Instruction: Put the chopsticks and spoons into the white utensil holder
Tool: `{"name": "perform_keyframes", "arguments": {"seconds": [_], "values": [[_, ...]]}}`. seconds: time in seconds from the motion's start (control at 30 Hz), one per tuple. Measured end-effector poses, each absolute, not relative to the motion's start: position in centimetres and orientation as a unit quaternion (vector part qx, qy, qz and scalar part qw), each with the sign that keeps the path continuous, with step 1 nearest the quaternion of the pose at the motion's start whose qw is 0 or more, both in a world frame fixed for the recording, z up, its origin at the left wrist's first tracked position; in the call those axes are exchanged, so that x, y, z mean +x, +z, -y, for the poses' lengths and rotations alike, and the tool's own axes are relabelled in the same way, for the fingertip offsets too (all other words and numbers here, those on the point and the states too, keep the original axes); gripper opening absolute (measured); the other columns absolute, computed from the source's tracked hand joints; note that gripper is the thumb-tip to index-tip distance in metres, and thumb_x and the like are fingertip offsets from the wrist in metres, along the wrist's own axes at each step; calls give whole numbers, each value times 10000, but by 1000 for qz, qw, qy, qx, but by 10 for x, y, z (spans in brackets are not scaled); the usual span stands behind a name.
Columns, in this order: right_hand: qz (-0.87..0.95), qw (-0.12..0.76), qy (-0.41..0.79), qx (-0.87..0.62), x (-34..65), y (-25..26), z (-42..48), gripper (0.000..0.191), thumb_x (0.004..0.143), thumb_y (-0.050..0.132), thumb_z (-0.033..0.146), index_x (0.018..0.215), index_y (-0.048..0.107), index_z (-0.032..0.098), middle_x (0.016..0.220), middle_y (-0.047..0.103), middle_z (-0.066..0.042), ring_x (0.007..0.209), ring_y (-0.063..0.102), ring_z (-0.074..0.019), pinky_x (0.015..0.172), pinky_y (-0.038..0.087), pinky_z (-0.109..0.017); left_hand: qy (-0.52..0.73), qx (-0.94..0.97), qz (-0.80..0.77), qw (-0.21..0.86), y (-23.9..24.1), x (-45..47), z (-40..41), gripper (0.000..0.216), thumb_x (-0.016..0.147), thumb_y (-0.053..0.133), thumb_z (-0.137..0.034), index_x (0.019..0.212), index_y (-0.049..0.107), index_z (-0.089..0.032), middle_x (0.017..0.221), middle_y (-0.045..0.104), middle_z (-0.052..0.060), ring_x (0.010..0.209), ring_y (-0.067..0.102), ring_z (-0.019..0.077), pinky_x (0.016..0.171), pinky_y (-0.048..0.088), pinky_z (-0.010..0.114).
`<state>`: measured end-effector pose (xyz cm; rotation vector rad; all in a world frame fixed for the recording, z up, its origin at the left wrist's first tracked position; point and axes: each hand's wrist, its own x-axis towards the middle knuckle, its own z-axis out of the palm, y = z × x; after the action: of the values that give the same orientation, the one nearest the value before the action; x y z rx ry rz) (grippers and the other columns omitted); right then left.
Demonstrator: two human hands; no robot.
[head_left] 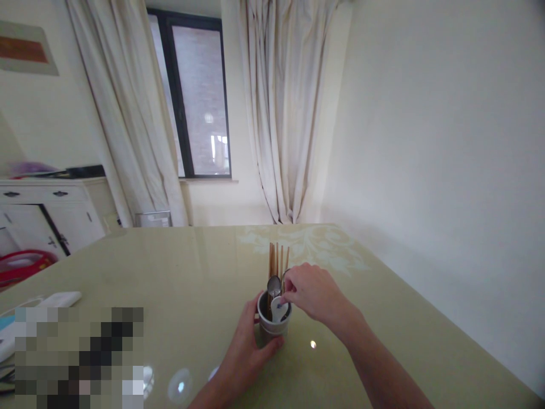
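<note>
I see, lower centre: left hand (250, 335) grasping cup (273, 328), mouth up | right hand (313, 291) pinching white spoon (278, 312) in it | chopsticks (277, 257) inside, long axes near upright, pointing frame-top

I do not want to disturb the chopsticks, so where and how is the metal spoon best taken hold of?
Probably by the bowl of the metal spoon, pinched at its edges from above. It points up out of the cup, while chopsticks rise behind it and the white spoon stands lower in front. The right grip crowds its right side.
</note>
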<state>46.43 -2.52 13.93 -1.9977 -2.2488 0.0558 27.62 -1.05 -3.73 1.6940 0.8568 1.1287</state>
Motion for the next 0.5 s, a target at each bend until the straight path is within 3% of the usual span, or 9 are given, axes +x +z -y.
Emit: {"name": "perform_keyframes", "arguments": {"seconds": [0.27,0.5], "values": [[745,45,38,-665,463,141,27,133,865,885,381,905,859,257,939,840,-63,895,776,-262,634,366,-289,436,706,-344,440,-43,274,8,854,819,871,-357,1576,489,-259,1554,609,143,1403,580,382,1166,485,491],[751,79,25,-655,466,144,29,80,925,798,276,868,838,236,919,833,-57,853,735,-222,626,271,-296,428,720,-336,431,-46,275,7,905,813,877,-377,1600,443,-268,1575,580,143,1437,542,399,1184,466,501]]}}
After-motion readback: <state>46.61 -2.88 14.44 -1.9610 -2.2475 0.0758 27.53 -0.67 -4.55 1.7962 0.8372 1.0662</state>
